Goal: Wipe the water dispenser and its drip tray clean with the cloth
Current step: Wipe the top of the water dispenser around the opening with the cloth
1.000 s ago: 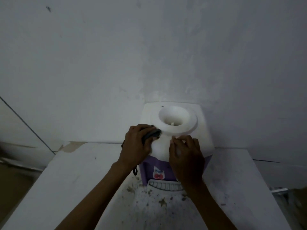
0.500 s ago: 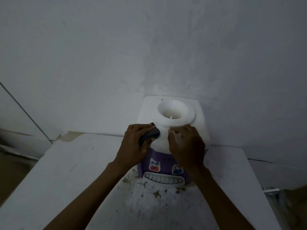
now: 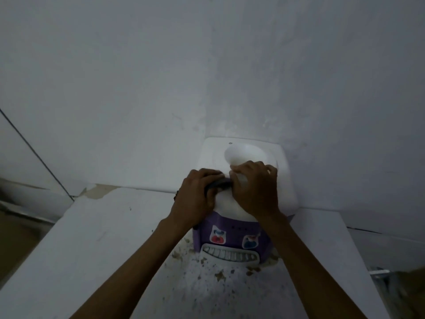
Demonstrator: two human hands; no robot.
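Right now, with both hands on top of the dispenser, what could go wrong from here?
1. The left hand only bunches the dark cloth, so little fabric touches the water dispenser; wiping may stay patchy.
2. Both hands press the top; the right hand could push the unit across the counter.
3. Brown debris lies near the drip tray; the cloth could smear it.
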